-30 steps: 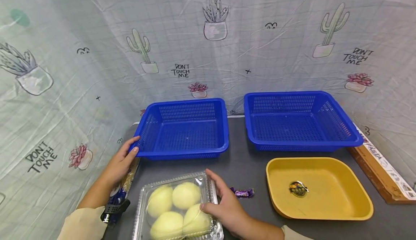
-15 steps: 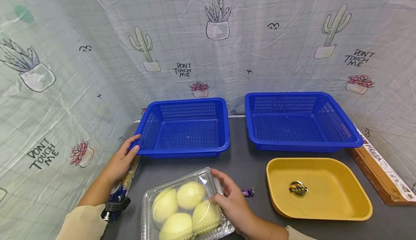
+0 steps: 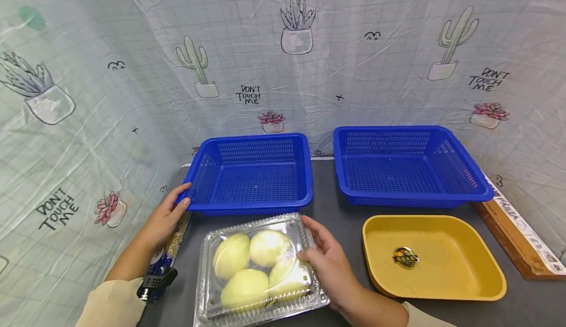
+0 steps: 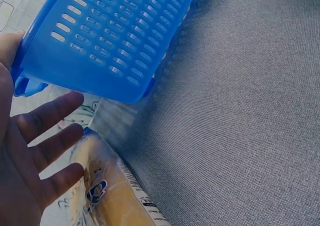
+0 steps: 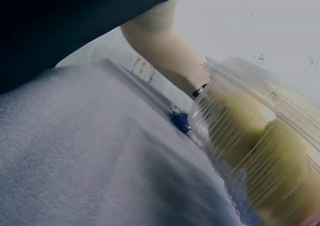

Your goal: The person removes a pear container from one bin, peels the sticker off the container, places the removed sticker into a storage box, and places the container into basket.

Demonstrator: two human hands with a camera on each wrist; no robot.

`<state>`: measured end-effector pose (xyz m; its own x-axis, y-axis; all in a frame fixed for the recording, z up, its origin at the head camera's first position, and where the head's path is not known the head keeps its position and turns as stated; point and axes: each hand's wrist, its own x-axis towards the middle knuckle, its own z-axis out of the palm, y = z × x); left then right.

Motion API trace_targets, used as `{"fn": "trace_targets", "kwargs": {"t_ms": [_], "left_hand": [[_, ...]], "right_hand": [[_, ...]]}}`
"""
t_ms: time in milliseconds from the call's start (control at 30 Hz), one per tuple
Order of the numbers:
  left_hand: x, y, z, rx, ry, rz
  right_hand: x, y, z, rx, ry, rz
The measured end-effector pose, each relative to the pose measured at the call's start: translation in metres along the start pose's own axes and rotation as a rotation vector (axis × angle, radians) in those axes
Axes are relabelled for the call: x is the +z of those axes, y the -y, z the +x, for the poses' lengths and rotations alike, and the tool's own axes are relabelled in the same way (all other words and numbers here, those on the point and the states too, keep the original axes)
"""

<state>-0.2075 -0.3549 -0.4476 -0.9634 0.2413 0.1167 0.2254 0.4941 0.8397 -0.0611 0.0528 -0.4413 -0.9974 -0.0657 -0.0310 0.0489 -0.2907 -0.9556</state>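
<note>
My right hand grips the right edge of a clear plastic clamshell box, thumb on the lid. Several pale yellow-green round fruits lie inside the box; in the right wrist view the box hangs tilted above the grey tabletop. At the left, my left hand pinches the rim of a blue perforated basket at its near left corner. The left wrist view has this basket from below its side, my other fingers spread beneath the rim.
A second blue basket stands at the back right, a yellow tray in front of it. Along the right edge lies a long pasta box. A clear-wrapped packet lies under my left forearm. A patterned curtain encloses the table.
My right hand has raised the clamshell box and carried it right and forward toward the left basket. The purple-wrapped candy is now hidden behind hand and box. My left hand stays at the rim.
</note>
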Motion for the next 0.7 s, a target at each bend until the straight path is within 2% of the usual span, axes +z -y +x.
{"fn": "trace_targets", "kwargs": {"t_ms": [167, 467, 700], "left_hand": [[0.000, 0.000, 0.000, -0.013, 0.011, -0.013], [0.000, -0.001, 0.000, 0.005, 0.008, -0.013], [-0.003, -0.002, 0.001, -0.005, 0.009, 0.019]], "right_hand": [[-0.002, 0.014, 0.001, 0.025, -0.009, 0.030], [-0.004, 0.038, 0.006, 0.051, -0.021, 0.024], [-0.001, 0.064, 0.021, 0.057, -0.051, -0.020]]}}
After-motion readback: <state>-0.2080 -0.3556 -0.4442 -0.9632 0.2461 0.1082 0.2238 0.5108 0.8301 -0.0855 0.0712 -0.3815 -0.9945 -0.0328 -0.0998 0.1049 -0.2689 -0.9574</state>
